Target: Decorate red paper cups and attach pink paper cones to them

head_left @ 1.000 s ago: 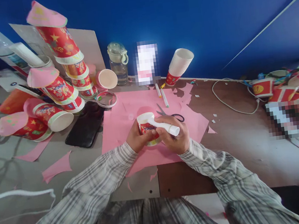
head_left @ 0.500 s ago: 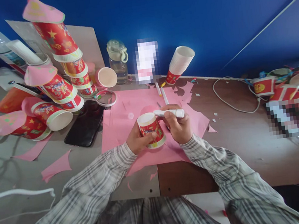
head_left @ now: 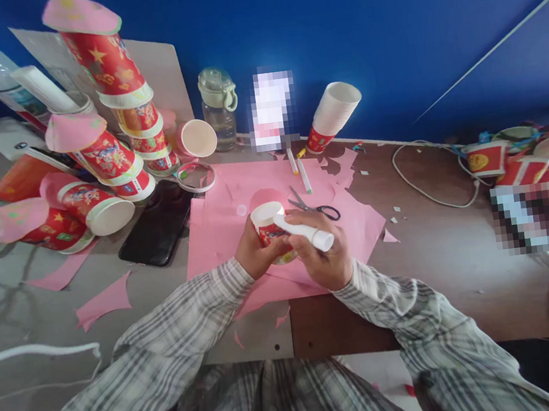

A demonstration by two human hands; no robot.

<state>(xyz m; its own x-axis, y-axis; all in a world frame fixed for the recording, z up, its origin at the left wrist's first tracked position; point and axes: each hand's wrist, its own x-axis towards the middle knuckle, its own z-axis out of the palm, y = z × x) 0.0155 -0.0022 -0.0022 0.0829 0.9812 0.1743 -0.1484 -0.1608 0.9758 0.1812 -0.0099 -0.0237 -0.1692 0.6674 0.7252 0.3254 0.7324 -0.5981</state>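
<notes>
A red-patterned paper cup, mouth up, is held over the pink paper by my left hand, whose fingers wrap its side. My right hand is closed around a white glue tube. The tube slants, its narrow end at the cup's rim; whether it touches the rim I cannot tell. Beneath both hands lies the sheet of pink paper. Black-handled scissors rest on it just beyond my right hand. A round pink piece shows behind the cup.
Cup towers with pink cone roofs stand at left, near a black phone and a tape roll. Behind are a water bottle, stacked cups and markers. More red cups and a cable lie right.
My right hand has moved down and toward me, tilting the tube so its tip meets the cup's near rim area. The scissors are now uncovered. My left hand still holds the cup.
</notes>
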